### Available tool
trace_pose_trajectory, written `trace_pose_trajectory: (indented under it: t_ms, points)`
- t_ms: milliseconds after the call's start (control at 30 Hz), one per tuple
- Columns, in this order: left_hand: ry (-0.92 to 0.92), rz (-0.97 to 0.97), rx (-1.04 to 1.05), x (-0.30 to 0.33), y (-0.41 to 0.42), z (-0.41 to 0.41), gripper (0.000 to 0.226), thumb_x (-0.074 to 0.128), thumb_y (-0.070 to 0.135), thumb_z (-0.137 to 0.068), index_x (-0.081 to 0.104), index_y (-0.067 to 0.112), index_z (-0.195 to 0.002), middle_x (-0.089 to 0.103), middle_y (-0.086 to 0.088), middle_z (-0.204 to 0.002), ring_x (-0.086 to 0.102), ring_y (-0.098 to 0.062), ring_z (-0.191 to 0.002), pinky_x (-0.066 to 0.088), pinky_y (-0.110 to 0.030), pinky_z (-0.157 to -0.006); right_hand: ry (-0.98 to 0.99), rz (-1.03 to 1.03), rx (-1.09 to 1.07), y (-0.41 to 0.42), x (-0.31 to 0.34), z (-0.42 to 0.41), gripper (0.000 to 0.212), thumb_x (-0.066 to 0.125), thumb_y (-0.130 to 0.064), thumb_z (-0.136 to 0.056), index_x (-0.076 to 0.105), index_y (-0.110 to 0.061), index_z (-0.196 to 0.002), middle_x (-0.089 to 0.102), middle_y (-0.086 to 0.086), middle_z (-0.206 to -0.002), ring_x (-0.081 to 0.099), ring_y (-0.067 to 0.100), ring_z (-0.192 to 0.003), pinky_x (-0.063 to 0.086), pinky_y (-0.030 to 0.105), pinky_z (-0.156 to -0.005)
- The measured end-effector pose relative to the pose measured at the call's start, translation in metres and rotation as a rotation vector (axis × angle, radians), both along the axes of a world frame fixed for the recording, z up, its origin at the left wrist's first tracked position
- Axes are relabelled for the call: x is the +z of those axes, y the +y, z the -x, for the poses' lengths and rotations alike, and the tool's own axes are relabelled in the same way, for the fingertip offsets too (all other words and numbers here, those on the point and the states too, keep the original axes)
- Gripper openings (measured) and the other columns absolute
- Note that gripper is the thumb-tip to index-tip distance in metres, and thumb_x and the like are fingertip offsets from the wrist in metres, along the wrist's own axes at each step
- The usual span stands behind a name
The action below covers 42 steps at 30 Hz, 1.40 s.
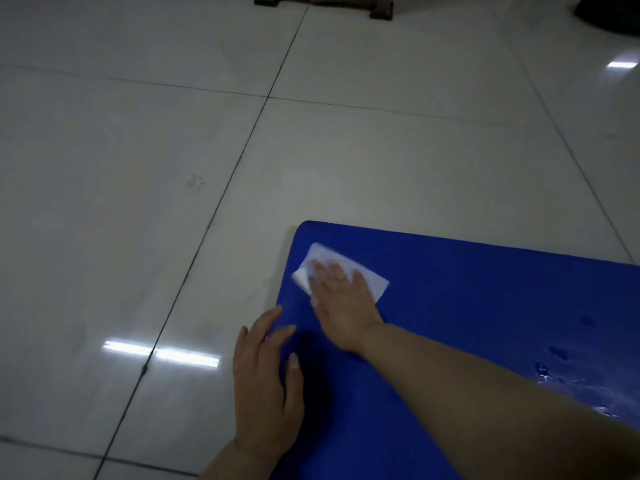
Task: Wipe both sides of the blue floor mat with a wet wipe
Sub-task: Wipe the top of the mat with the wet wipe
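The blue floor mat [467, 306] lies flat on the tiled floor and fills the lower right of the view. A white wet wipe [372, 280] is spread near the mat's far left corner. My right hand [341, 303] presses flat on the wipe with straight fingers. My left hand [266, 382] rests flat across the mat's left edge, partly on the mat and partly on the floor. Wet shiny patches [568, 386] show on the mat at the right.
Glossy pale floor tiles [138, 202] with dark grout lines surround the mat. A wooden furniture base [377, 8] stands at the top centre. A dark shoe [609, 12] shows in the top right corner.
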<state>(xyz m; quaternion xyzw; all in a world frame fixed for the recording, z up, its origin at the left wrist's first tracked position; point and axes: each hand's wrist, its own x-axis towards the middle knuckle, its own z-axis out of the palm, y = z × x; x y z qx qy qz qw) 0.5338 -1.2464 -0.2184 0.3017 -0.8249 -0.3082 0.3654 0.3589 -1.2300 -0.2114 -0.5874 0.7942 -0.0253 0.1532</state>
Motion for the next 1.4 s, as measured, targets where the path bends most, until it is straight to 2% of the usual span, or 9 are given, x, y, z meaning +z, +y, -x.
trace_pose_trajectory:
  t_ms: [133, 367, 467, 633, 733, 900, 1233, 1333, 1400]
  points:
    - [0.009, -0.004, -0.057, 0.01, 0.01, -0.024, 0.036, 0.042, 0.02, -0.085, 0.053, 0.019, -0.12, 0.048, -0.001, -0.134, 0.049, -0.016, -0.122, 0.042, -0.042, -0.098, -0.112, 0.067, 0.438, 0.031, 0.0, -0.047, 0.055, 0.042, -0.016, -0.098, 0.026, -0.023, -0.15, 0.005, -0.002, -0.161, -0.003, 0.019, -0.147, -0.007, 0.045, -0.115]
    - [-0.014, -0.223, -0.05, -0.001, 0.002, 0.007, 0.031, 0.039, 0.03, -0.09, 0.052, 0.024, -0.118, 0.049, 0.002, -0.128, 0.044, 0.002, -0.12, 0.033, -0.011, -0.101, 0.203, 0.113, -0.233, 0.031, -0.016, 0.02, 0.07, 0.053, -0.027, -0.094, 0.015, -0.015, -0.152, 0.013, 0.004, -0.159, 0.016, 0.029, -0.143, 0.02, 0.049, -0.113]
    - [0.039, -0.307, 0.03, -0.001, 0.002, 0.017, 0.034, 0.038, 0.036, -0.09, 0.05, 0.021, -0.118, 0.051, -0.002, -0.121, 0.045, 0.006, -0.114, 0.031, -0.004, -0.095, -0.025, 0.149, 0.276, 0.047, -0.014, -0.032, 0.067, 0.055, -0.018, -0.09, 0.026, -0.022, -0.149, 0.014, 0.001, -0.159, 0.005, 0.023, -0.146, 0.003, 0.051, -0.114]
    - [0.035, -0.279, 0.02, -0.005, 0.012, 0.016, 0.034, 0.039, 0.032, -0.089, 0.052, 0.016, -0.116, 0.048, 0.003, -0.117, 0.043, 0.01, -0.112, 0.029, -0.003, -0.095, 0.007, 0.22, -0.077, 0.05, -0.016, 0.014, 0.06, 0.056, -0.004, -0.086, 0.039, -0.009, -0.144, 0.037, 0.012, -0.15, 0.036, 0.032, -0.136, 0.031, 0.045, -0.112]
    - [0.007, -0.29, -0.003, -0.009, 0.014, 0.01, 0.033, 0.039, 0.034, -0.089, 0.052, 0.021, -0.117, 0.048, 0.002, -0.12, 0.043, 0.007, -0.115, 0.029, -0.005, -0.098, 0.049, 0.09, -0.372, 0.063, -0.015, 0.048, 0.078, 0.052, -0.015, -0.094, 0.0, -0.014, -0.152, 0.008, 0.005, -0.159, 0.014, 0.026, -0.145, 0.015, 0.039, -0.118]
    - [-0.016, -0.284, 0.005, -0.01, 0.015, 0.01, 0.034, 0.039, 0.035, -0.089, 0.053, 0.021, -0.116, 0.049, 0.0, -0.12, 0.042, 0.01, -0.115, 0.028, -0.002, -0.097, 0.1, 0.154, 0.139, 0.111, -0.026, -0.027, 0.085, 0.059, -0.023, -0.076, 0.017, -0.019, -0.149, 0.039, -0.002, -0.148, 0.043, 0.021, -0.133, 0.032, 0.045, -0.107]
    - [-0.053, -0.28, 0.015, -0.009, 0.018, 0.007, 0.036, 0.039, 0.032, -0.082, 0.057, 0.021, -0.111, 0.048, 0.007, -0.118, 0.044, 0.017, -0.105, 0.034, 0.002, -0.079, 0.213, -0.058, -0.231, 0.104, -0.015, 0.005, 0.085, 0.041, -0.018, -0.098, -0.031, -0.014, -0.143, -0.02, 0.008, -0.157, -0.012, 0.032, -0.145, 0.002, 0.045, -0.119]
    - [-0.074, -0.281, 0.014, -0.01, 0.018, 0.009, 0.029, 0.042, 0.028, -0.082, 0.056, 0.026, -0.107, 0.045, 0.016, -0.117, 0.05, 0.007, -0.102, 0.039, -0.003, -0.076, 0.184, 0.073, 0.003, 0.125, -0.026, -0.022, 0.096, 0.071, -0.02, -0.072, 0.014, -0.014, -0.149, 0.02, 0.006, -0.157, 0.034, 0.026, -0.138, 0.022, 0.04, -0.117]
    - [-0.1, -0.29, 0.021, -0.012, 0.018, 0.009, 0.029, 0.047, 0.018, -0.081, 0.057, 0.028, -0.105, 0.043, 0.02, -0.118, 0.055, -0.008, -0.087, 0.041, -0.008, -0.069, 0.32, 0.193, -0.041, 0.125, -0.033, 0.002, 0.084, 0.05, -0.022, -0.086, -0.003, -0.017, -0.152, 0.011, 0.002, -0.159, 0.043, 0.019, -0.13, 0.022, 0.034, -0.114]
